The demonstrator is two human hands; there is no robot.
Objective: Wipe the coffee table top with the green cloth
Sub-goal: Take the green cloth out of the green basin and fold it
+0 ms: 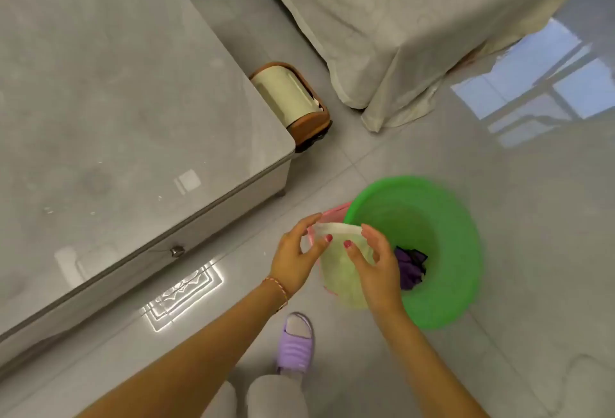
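- The left hand (pixel 297 259) pinched one upper corner of the green cloth (pixel 342 271), thumb and fingertips curled onto the top edge.
- The right hand (pixel 377 266) gripped the cloth's other side, fingers curled over its front; both hands were closed on the cloth, neither open.
- The cloth hung pale green and partly blurred between the two hands, above the floor and just beside the green basin (pixel 429 218); whether it was wet could not be told.
- A pink rim (pixel 336 211) showed behind the cloth, touching the basin's edge; what it belonged to was unclear.
- A dark purple rag (pixel 411 266) lay inside the basin and was not the one wanted.
- The coffee table (pixel 126 111) stood to the left, well apart from the cloth, its glossy top not yet touched.
- To do this step well, I judged the cloth should be folded into a flat pad, keeping both grips at the corners so it did not droop into the basin.
- The likely next move was to carry it left over the table's near edge and wipe in overlapping strokes.
- The small bin (pixel 293 101) at the table's far corner sat clear of that path.
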